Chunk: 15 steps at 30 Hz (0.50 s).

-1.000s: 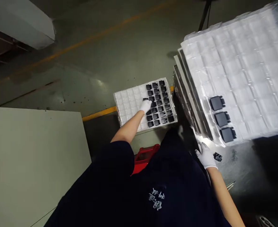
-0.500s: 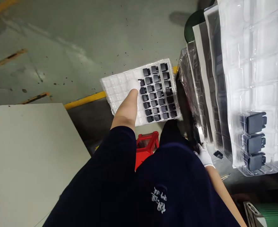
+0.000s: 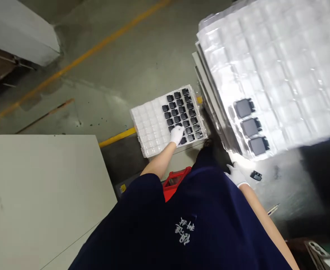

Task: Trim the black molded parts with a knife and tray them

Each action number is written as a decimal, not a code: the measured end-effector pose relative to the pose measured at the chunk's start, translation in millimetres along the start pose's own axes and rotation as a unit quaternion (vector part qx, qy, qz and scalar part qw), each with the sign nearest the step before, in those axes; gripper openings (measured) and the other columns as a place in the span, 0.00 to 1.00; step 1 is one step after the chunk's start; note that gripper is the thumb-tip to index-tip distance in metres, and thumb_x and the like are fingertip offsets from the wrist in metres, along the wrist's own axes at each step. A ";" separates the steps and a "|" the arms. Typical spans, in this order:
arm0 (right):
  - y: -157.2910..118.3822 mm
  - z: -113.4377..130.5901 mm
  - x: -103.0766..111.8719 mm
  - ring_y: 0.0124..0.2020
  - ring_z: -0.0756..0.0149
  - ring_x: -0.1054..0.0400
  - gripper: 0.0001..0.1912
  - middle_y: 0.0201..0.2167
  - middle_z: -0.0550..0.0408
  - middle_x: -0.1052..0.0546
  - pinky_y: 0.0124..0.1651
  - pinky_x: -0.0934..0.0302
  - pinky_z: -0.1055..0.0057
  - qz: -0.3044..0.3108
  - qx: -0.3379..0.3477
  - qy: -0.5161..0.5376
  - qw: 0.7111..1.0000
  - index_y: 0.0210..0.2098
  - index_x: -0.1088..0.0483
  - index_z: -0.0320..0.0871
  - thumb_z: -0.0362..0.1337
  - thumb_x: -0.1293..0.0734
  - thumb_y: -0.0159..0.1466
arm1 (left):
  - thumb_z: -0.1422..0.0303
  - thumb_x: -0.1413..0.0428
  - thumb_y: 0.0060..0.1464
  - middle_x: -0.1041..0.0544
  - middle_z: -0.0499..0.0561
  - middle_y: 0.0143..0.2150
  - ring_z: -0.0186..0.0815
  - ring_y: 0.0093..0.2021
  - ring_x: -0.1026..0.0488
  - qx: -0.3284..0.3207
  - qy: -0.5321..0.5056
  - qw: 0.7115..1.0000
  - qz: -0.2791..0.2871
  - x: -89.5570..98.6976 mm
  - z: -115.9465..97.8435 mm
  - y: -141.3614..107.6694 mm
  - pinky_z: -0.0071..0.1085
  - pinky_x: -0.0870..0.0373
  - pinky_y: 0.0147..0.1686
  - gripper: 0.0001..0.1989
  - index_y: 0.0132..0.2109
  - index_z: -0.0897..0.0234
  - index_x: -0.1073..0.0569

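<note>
A clear-and-white tray [image 3: 150, 127] has several black parts [image 3: 184, 116] in rows on its right side, with bare pockets on the left. My left hand [image 3: 177, 135], in a white glove, is over the lower rows of parts; its fingers look bent downward, and whatever they may hold is hidden. Low at the right, my right hand [image 3: 236, 174], also gloved, has its fingers apart and holds nothing visible. Just right of it lies a single black part [image 3: 256, 175] on a grey surface. Above, a large tray [image 3: 288, 82] carries three dark parts [image 3: 251, 127].
A red stool [image 3: 170, 191] is below the tray, in front of my body. Further trays stand stacked under the large tray. A pale panel [image 3: 47, 195] fills the lower left. Thin sticks [image 3: 273, 209] lie at the lower right.
The view has shifted. My left hand has moved from the upper-left edge of the rows to the lower rows, and a black part now shows where it was.
</note>
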State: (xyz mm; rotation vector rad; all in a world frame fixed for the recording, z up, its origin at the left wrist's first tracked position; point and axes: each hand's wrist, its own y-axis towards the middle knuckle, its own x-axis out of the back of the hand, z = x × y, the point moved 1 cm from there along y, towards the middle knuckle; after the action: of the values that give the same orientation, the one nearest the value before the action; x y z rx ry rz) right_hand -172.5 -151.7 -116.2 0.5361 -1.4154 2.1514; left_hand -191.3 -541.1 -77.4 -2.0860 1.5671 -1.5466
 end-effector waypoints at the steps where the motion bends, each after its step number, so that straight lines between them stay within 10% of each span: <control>1: -6.8 -3.1 -0.3 0.55 0.57 0.28 0.22 0.58 0.45 0.27 0.57 0.29 0.54 -0.006 0.006 0.022 1.000 0.60 0.30 0.41 0.46 0.32 0.72 | 0.59 0.41 0.67 0.23 0.56 0.54 0.41 0.50 0.23 -0.011 0.003 1.000 0.026 -26.1 -2.8 -14.1 0.43 0.21 0.49 0.18 0.57 0.67 0.26; 8: -93.2 -72.6 -26.3 0.55 0.55 0.28 0.22 0.58 0.47 0.27 0.57 0.29 0.53 -0.074 -0.022 0.204 0.976 0.59 0.29 0.40 0.46 0.32 0.71 | 0.58 0.46 0.68 0.20 0.50 0.29 0.34 0.30 0.25 -0.156 0.086 0.952 0.248 -219.5 -47.2 -115.7 0.29 0.30 0.34 0.18 0.35 0.66 0.21; 15: -171.9 -141.3 -64.7 0.61 0.55 0.29 0.21 0.59 0.44 0.23 0.68 0.38 0.55 -0.135 -0.063 0.331 0.932 0.60 0.26 0.42 0.42 0.33 0.71 | 0.41 0.53 0.66 0.19 0.55 0.39 0.39 0.42 0.21 -0.177 0.266 0.907 0.274 -339.8 -131.7 -152.7 0.41 0.28 0.51 0.33 0.41 0.68 0.22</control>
State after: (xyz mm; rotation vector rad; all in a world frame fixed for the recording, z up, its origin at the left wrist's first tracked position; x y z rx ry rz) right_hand -24.0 23.0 -82.6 -0.0572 -1.0141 1.7590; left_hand -173.7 -151.7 -141.7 -1.1703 2.5038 -1.7717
